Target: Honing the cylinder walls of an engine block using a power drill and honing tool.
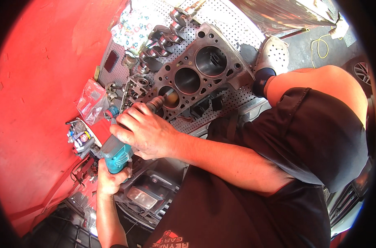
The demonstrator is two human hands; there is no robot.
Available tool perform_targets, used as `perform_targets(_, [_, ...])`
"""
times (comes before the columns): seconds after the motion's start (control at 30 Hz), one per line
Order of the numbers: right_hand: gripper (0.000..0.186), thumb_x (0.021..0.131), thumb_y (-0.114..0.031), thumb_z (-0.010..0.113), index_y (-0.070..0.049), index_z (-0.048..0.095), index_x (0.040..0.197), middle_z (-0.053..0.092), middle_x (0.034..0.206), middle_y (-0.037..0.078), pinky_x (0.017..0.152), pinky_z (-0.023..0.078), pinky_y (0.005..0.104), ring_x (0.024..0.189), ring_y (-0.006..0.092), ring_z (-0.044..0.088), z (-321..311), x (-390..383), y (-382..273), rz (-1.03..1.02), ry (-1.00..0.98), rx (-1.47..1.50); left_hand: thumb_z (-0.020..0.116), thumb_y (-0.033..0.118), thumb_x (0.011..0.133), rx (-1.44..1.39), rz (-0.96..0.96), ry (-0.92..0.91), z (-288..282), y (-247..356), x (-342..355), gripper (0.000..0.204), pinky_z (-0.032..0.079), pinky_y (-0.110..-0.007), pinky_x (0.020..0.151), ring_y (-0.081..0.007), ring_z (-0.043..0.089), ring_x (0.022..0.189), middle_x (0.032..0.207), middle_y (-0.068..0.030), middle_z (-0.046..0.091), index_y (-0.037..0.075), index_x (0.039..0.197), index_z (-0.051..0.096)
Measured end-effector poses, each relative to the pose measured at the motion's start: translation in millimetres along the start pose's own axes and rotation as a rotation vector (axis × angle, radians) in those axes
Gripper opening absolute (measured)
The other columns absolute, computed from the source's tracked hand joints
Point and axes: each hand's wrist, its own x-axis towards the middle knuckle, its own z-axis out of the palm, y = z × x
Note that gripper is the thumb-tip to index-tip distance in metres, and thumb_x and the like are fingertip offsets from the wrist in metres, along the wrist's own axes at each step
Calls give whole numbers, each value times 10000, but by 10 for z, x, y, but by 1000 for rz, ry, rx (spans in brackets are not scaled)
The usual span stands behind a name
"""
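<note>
plainly, the drill (118,155) is in a two-handed hold left of centre, slanting up toward one o'clock. the left hand (110,177) grips its rear end, fingers and thumb closed around it; the right hand (144,132) lies over its front body, fingers bent across and close together. beyond the chuck (157,102) a rod (169,91) reaches to a bore (171,101) in the block (205,82); whether it touches the wall, i cannot tell. the block sits on a perforated sheet (229,18), with a crankshaft (165,37) at its eleven o'clock, a phone (111,61) at nine and a shoe (274,53) at two. from the drill, a red packet (90,101) lies at eleven, a bottle (83,139) at ten and a headlight (142,197) at five
</note>
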Motion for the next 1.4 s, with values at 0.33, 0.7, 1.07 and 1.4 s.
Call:
perform_targets(0.33, [862, 640, -257, 924, -94, 585, 1416, 631, 1258, 126, 1120, 440, 577, 1210, 361, 626, 17, -82, -81, 0, 125, -64, 711, -54, 793, 110, 18, -2, -39, 13, -31, 274, 563, -299, 733, -129, 686, 784, 887, -19, 744, -5, 1061, 739])
perform_targets(0.7, [920, 606, -228, 942, -103, 568, 1437, 611, 1281, 125, 1147, 431, 572, 1239, 369, 607, 124, -140, -62, 11, 51, -8, 741, -27, 803, 113, 13, -12, -83, -188, -30, 207, 551, -302, 758, -105, 671, 797, 887, -1, 749, 13, 1006, 755])
perform_targets(1.07, [832, 623, -199, 908, -93, 595, 1386, 634, 1270, 124, 1130, 446, 568, 1220, 348, 629, 58, -99, -56, -8, 169, -52, 746, -24, 814, 202, 91, 42, 9, 12, -9, 170, 548, -305, 739, -98, 651, 780, 862, 3, 733, 9, 981, 752])
perform_targets(1.4, [895, 599, -203, 921, -75, 581, 1416, 624, 1296, 140, 1159, 430, 584, 1265, 371, 607, 79, -202, 40, 21, 88, 11, 743, -30, 821, 204, 26, -28, -6, -143, 64, 156, 546, -306, 728, -91, 646, 773, 848, 11, 731, 11, 971, 740])
